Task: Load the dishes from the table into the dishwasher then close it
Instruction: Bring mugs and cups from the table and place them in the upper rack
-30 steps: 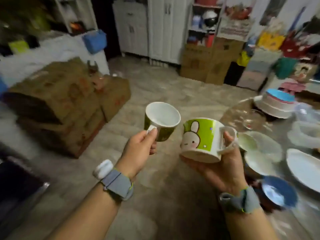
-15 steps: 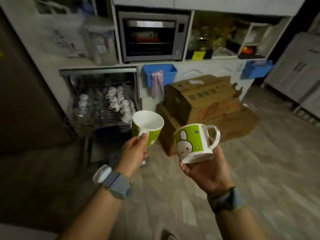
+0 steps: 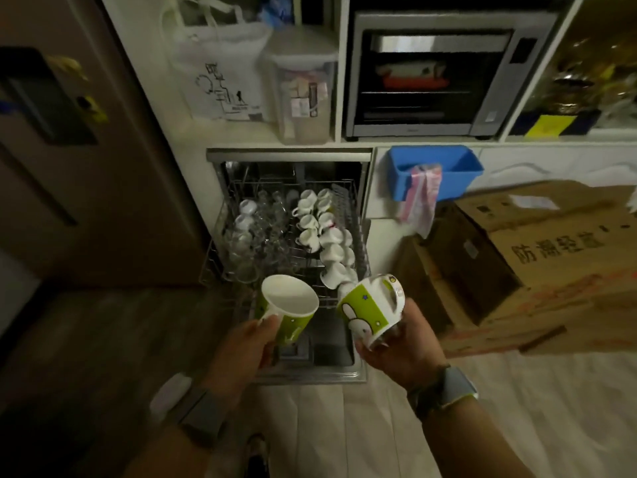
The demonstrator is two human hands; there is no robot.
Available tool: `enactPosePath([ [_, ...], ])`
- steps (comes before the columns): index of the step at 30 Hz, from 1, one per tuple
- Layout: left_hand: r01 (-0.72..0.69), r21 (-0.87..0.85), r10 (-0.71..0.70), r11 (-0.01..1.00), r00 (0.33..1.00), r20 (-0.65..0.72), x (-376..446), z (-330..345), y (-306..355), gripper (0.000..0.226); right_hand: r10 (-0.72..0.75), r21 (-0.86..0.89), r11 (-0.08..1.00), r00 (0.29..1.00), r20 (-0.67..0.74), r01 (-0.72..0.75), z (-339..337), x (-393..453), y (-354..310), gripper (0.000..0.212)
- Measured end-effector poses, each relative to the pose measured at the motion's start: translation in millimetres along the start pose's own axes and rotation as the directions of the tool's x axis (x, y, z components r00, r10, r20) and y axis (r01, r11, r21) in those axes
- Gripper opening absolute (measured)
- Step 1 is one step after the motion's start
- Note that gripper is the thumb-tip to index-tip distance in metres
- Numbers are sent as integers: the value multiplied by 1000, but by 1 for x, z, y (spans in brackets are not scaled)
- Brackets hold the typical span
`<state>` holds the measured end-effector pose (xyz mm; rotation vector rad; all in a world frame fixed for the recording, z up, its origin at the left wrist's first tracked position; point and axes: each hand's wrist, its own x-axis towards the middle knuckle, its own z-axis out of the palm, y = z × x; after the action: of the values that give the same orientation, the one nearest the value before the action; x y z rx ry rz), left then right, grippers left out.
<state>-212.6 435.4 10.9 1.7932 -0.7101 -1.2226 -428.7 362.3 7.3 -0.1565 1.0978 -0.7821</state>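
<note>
Holding two green mugs over the front edge of the pulled-out rack (image 3: 358, 236): left hand (image 3: 241, 350) grips one mug (image 3: 287, 310), right hand (image 3: 400, 346) grips the bunny mug (image 3: 368, 310). Glasses (image 3: 256, 232) and white cups (image 3: 325, 229) already loaded. Still to place both, then shut the dishwasher door (image 3: 310, 372).

I can read four printed Chinese characters, 防潮轻富, on the side of the cardboard box (image 3: 551, 250) at right. The white tote bag (image 3: 220, 63) on the shelf carries dark printed lettering and line art, too blurred for me to make out. Small labels on the clear container (image 3: 303, 94) and the oven (image 3: 444, 74) are unreadable.
</note>
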Motion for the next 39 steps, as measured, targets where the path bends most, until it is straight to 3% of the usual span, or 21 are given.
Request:
enactPosePath([
  [4,-41,105,39,994,999,21,91,-39,18,38,-48,-146,989,994,-93,34,49,62,-4,33],
  [7,-53,158,49,986,998,28,154,-66,33,43,-189,-321,941,955,-228,110,79,108,-11,55],
  [9,-29,149,23,988,999,45,188,-77,48,38,-271,-394,907,924,-270,151,97,133,-19,55],
  [16,52,210,-77,976,991,110,299,-74,79,38,-388,-631,759,890,-241,159,153,250,-69,63],
  [18,59,215,-91,975,986,140,311,-72,87,40,-443,-744,644,880,-169,181,167,276,-80,67],
  [21,104,233,-132,967,985,108,350,-66,93,42,-392,-975,216,920,-28,62,186,339,-101,65],
  [22,126,245,-155,961,983,103,364,-65,95,40,-371,-984,176,927,-47,21,188,363,-101,71],
  [26,127,256,-158,958,982,104,396,-61,108,40,-343,-964,251,923,-172,-86,190,405,-94,83],
  [31,147,273,-188,951,973,131,435,-59,114,37,-327,-948,229,899,-290,-223,189,432,-76,89],
  [39,108,318,-214,942,923,320,485,-73,119,41,-371,-865,345,794,-481,-363,207,445,-51,85],
])
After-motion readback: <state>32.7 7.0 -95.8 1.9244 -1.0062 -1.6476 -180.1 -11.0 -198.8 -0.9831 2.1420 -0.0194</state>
